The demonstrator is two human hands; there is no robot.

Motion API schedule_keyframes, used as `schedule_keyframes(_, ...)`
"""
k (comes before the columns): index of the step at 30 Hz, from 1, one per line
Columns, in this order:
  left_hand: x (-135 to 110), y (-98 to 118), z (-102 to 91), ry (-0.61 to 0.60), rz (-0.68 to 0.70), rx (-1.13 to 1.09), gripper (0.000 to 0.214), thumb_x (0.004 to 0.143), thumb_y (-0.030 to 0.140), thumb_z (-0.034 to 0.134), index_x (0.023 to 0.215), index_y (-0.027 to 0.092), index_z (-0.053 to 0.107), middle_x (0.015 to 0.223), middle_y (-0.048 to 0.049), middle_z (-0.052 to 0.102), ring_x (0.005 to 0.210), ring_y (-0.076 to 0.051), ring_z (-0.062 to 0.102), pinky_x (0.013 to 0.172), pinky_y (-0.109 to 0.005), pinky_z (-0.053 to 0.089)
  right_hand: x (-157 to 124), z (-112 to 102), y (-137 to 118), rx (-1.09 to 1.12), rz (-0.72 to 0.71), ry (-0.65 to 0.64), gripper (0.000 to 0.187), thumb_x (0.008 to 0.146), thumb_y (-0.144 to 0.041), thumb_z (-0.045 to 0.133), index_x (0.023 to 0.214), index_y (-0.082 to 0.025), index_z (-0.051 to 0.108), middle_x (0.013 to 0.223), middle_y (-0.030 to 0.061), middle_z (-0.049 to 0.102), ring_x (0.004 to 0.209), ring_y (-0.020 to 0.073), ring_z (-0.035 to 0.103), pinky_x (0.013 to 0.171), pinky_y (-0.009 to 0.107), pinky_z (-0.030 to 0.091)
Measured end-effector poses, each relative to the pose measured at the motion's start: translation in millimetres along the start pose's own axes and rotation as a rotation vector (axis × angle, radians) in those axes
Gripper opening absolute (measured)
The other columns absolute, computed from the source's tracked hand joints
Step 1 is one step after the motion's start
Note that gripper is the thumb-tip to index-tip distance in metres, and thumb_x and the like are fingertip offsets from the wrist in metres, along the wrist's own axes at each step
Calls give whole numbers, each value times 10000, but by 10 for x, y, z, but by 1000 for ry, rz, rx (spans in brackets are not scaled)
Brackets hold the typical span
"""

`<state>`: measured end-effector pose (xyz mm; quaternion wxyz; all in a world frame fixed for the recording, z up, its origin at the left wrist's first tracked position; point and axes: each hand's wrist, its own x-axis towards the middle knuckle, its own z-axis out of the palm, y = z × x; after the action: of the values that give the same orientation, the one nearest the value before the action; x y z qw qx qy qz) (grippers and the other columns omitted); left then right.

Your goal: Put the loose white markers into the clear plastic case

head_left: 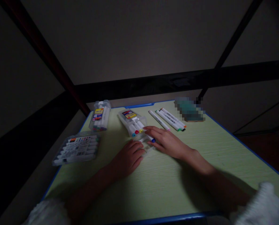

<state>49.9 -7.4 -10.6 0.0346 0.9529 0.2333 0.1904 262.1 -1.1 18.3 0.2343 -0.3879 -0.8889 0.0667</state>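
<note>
My right hand (167, 142) rests on the green table (167, 184) with its fingers pinched on a white marker with a blue cap (148, 136), right at the open end of a clear marker box (132, 122). That box holds markers with red, yellow and blue caps. My left hand (129, 158) lies next to it, fingers curled against the clear lid flap of the box (146, 148). Three loose white markers (169, 120) lie beyond my right hand.
Another clear marker box (100, 118) stands at the back left, and a flat clear case of markers (77, 148) lies at the left edge. A blurred teal object (189, 108) sits at the back right. Dark metal bars cross behind the blue-edged table.
</note>
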Motion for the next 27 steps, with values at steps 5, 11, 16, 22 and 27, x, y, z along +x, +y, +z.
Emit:
schedule_keyframes(5, 14, 9, -13, -8, -2, -5, 171, 864, 167, 433, 989, 127, 543, 1026, -100, 553, 1054, -215, 463, 961, -416, 407, 0, -4, -10, -8, 8, -13, 319, 889, -266, 433, 1184, -155, 478, 1285, 122, 495, 1111, 224, 534, 905, 406, 484)
schedule_keyframes(11, 15, 8, -12, -13, -17, -16, 175, 869, 180, 422, 988, 138, 543, 1024, -97, 550, 1041, -209, 466, 949, -409, 414, -6, 2, -6, -12, 1, 0, 323, 884, -273, 436, 1186, -167, 484, 1288, 124, 493, 1086, 229, 549, 857, 413, 505)
schedule_keyframes(16, 7, 2, -4, -5, -1, -13, 171, 867, 174, 423, 985, 132, 540, 1032, -98, 548, 1053, -216, 459, 957, -415, 408, -4, -2, -8, -17, 1, -5, 318, 889, -274, 427, 1184, -172, 486, 1288, 119, 493, 1085, 228, 549, 866, 413, 501)
schedule_keyframes(22, 14, 13, -23, -22, -5, -5, 176, 867, 171, 427, 992, 124, 542, 1024, -101, 545, 1048, -216, 462, 962, -409, 404, -3, -3, -14, -18, 17, -22, 330, 896, -287, 418, 1192, -153, 476, 1300, 123, 481, 1106, 235, 536, 896, 416, 485)
schedule_keyframes(27, 18, 10, -22, -16, -7, -6, 167, 863, 171, 432, 981, 128, 543, 1019, -100, 548, 1053, -217, 461, 956, -409, 411, 3, -5, -16, -25, 17, -29, 331, 897, -279, 413, 1201, -157, 468, 1306, 122, 477, 1118, 238, 528, 904, 415, 480)
